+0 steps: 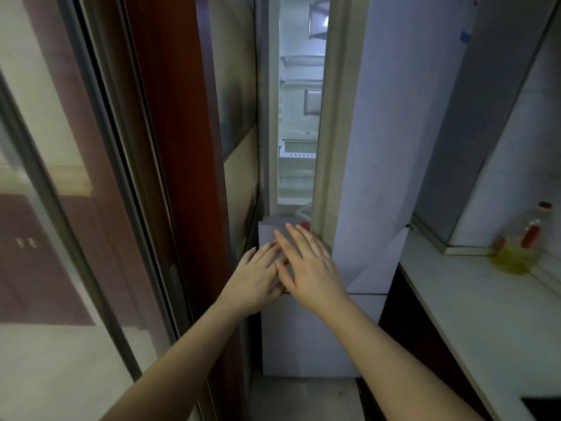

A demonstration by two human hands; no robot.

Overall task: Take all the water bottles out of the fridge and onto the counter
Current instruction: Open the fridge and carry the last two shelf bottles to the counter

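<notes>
A white fridge [309, 335] stands ahead with its upper door [391, 123] partly open, leaving a narrow lit gap onto white shelves [299, 113]. No water bottle shows on those shelves. A small red and white thing [304, 218] sits at the door's lower edge; I cannot tell what it is. My left hand [258, 279] and my right hand [309, 262] are flat and empty, fingers apart, overlapping in front of the fridge just below the gap. The pale counter [485, 314] runs along the right.
A bottle of yellow oil with a red cap [520, 244] stands on the counter at the right, below a grey range hood [485, 117]. A red-brown door frame [170, 147] and a glass sliding door [45, 208] close in the left. A dark hob corner [543, 408] lies at bottom right.
</notes>
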